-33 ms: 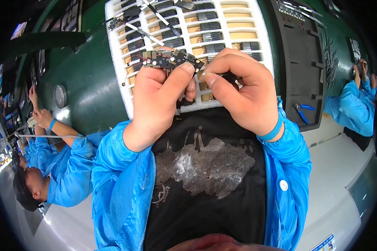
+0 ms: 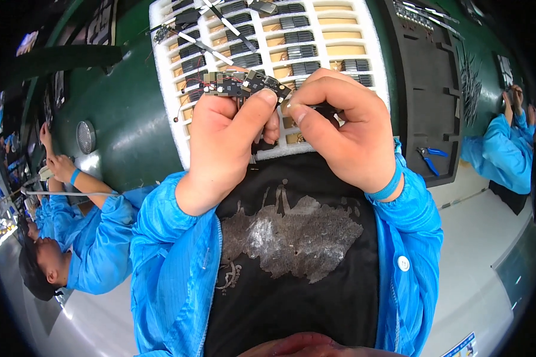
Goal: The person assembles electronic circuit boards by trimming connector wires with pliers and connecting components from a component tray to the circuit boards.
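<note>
My left hand (image 2: 226, 134) is closed, its thumb pressing down on small black circuit boards (image 2: 229, 84) with white connectors, metallic patches and thin red wires. Close to the boards' right end, my right hand (image 2: 345, 116) pinches with thumb and forefinger. A tiny pale tip shows at that pinch and something dark lies under the fingers, but I cannot make out what it is. Both hands are over the near part of a white foam tray (image 2: 375, 59), whose slots hold several stacks of thin dark pieces (image 2: 299, 52).
Long black-and-white strips (image 2: 229, 27) lie across the tray's far left. To the right, blue-handled cutters (image 2: 427, 160) rest on a dark tray (image 2: 426, 101). A round clear dish (image 2: 86, 137) is on the green table (image 2: 131, 113). Co-workers in blue sit left (image 2: 101, 238) and right (image 2: 506, 149).
</note>
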Demonstrator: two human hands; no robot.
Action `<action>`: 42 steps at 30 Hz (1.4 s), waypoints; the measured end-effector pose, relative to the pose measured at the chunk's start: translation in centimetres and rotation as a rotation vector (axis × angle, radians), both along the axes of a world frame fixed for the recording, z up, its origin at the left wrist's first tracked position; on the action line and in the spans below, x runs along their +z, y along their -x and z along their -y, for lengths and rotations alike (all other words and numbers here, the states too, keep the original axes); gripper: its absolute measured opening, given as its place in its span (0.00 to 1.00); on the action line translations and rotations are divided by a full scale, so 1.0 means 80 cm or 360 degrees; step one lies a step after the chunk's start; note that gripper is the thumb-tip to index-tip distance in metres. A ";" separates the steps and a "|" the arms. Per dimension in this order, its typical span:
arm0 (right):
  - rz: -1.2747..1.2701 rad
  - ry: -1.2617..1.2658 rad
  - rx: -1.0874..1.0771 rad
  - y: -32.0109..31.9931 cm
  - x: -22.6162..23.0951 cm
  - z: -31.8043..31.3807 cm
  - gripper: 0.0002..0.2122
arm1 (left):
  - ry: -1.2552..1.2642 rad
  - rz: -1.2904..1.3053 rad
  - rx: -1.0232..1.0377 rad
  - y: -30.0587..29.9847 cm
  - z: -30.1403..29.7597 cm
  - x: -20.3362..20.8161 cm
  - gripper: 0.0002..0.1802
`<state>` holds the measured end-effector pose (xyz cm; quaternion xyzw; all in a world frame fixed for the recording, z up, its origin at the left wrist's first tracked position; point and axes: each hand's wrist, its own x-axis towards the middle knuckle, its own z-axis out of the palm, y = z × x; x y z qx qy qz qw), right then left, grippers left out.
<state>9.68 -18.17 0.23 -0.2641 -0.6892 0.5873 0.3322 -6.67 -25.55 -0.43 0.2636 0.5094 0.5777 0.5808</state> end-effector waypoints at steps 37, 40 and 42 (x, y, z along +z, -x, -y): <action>0.0113 -0.0264 -0.0319 0.022 -0.013 0.014 0.04 | -0.0357 -0.0437 0.0158 -0.002 0.009 -0.013 0.08; 0.0045 -0.0679 -0.0407 0.023 -0.019 0.010 0.04 | -0.0375 -0.0498 0.0168 -0.001 0.008 -0.014 0.07; 0.0023 -0.0863 -0.0343 0.021 -0.018 0.006 0.06 | -0.0390 -0.0536 0.0146 0.002 0.009 -0.014 0.05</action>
